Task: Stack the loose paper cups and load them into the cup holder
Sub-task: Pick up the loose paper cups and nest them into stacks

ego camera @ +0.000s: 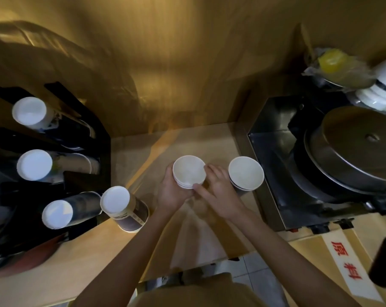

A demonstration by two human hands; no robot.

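A short stack of white paper cups [188, 171] stands mouth up at the middle of the wooden counter. My left hand [172, 191] wraps its left side and my right hand [216, 191] presses its right side. A second small stack of cups [246, 175] stands just to the right, untouched. An upside-down stack of printed cups [123, 208] leans beside the black cup holder [85, 173] on the left. The holder's slots carry three cup stacks, their white bases [34, 165] facing me.
A steel machine with a round lid [351, 151] fills the right side. White bowls and a bagged yellow item [334, 60] sit behind it. A label with red characters [345, 262] lies at the front right. A wooden wall rises behind the counter [187, 229].
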